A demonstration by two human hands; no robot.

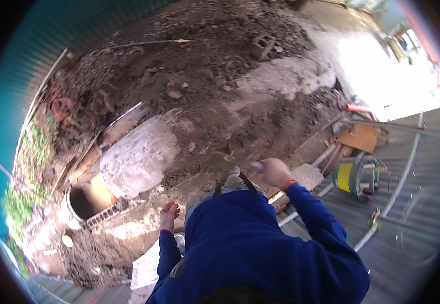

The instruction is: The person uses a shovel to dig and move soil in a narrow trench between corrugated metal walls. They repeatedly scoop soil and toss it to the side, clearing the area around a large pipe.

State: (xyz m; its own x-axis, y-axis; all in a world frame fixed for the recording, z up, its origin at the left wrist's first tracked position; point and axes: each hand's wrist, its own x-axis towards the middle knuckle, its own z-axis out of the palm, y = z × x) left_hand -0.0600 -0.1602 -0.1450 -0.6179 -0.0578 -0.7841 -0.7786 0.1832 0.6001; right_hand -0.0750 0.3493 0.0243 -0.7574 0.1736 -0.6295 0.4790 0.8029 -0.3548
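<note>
Blue sleeves run down to both hands. The right hand is closed around the handle of a trowel, which points leftward from the fist, its blade over the dirt just in front of the person's body. The left hand hangs apart from it, fingers partly curled; whether they grip anything I cannot tell. Behind the left hand, toward the person, lies a white sheet. Ahead and to the left of that hand is a pale slab; farther left, a round pit with a light rim. To the right of the right hand, a bucket with a yellow band stands on grey sheeting. Ahead of the bucket are a board and an orange pipe. Well beyond the right hand, a hollow block sits on the soil; far left of both hands rises a teal wall.
</note>
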